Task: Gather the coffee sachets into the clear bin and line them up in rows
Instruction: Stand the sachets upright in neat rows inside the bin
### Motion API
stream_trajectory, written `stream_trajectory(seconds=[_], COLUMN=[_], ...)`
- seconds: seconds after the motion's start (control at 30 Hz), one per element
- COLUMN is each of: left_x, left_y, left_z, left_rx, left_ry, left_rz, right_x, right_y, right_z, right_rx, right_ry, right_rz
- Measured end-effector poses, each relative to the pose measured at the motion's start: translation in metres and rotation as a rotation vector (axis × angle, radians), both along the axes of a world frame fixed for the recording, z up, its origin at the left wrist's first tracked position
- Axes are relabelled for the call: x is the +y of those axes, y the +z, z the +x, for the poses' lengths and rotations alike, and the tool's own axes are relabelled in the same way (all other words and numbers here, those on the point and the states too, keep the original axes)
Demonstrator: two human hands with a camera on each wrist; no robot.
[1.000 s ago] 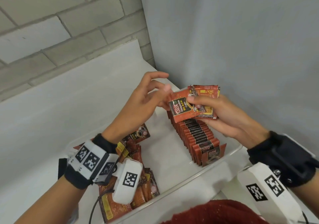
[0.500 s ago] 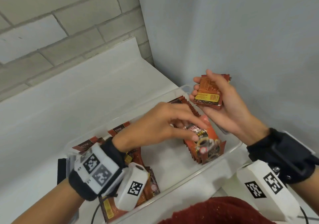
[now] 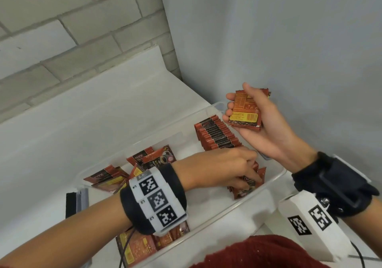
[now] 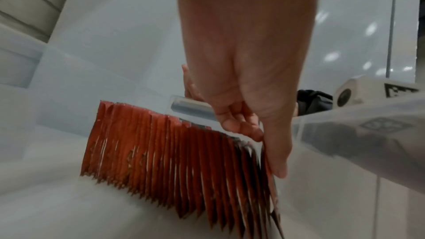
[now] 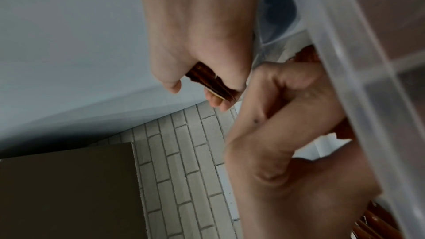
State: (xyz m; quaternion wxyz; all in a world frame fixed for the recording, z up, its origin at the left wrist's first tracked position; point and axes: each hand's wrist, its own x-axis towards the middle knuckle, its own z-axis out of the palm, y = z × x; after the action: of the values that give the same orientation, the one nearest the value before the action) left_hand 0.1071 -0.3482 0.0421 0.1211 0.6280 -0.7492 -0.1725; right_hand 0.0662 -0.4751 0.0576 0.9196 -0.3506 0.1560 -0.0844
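Head view: clear bin (image 3: 275, 180) sits on a white surface in the corner, w/ a long row of sachets (image 3: 219, 136) standing on edge along its right side. Left hand (image 3: 223, 167) reaches across the bin to the near end of that row, fingers bent down onto the front sachet (image 3: 251, 182); looks like it's seating or pressing one in, but whether it's pinching or only pushing I can't tell here. Right hand (image 3: 266, 127) is raised over the bin's far right corner, fingers and thumb wrapped round a small stack of sachets (image 3: 246, 110), back labels facing up. Loose sachets (image 3: 144, 162) lie jumbled at the bin's left end, and more loose packs (image 3: 140, 247) sit under the left wrist near the front wall. Left wrist view: the row (image 4: 174, 144) fans slightly, tops leaning; thumb lies along the outer face of the end sachet, the other fingers curl over the tops just behind it, so the hand grips that last pack btwn thumb and fingers. Right wrist view: blurred, but thumb and fingertips close on the stack's edge (image 5: 214, 83); bin wall (image 5: 358, 79) is close by. Progress, approx.: everything visible is already inside the bin and one row is well along; the held stack plus both loose piles are left to stand up, prob. enough for a second row.
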Motion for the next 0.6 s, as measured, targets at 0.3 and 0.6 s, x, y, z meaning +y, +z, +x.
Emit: stream_trajectory(seconds=[0.3, 0.6], left_x=[-0.0001, 0.0009], left_y=[-0.0072, -0.0027], left_z=[-0.0009, -0.0025], left_rx=[-0.057, 0.031], left_ry=[-0.083, 0.04], left_rz=[-0.103, 0.044], right_x=[-0.0006, -0.0015], right_y=[-0.0006, -0.0017], right_z=[0.0, 0.0001], right_rx=[-0.013, -0.016], right_ry=[0.027, 0.031], right_rz=[0.008, 0.016])
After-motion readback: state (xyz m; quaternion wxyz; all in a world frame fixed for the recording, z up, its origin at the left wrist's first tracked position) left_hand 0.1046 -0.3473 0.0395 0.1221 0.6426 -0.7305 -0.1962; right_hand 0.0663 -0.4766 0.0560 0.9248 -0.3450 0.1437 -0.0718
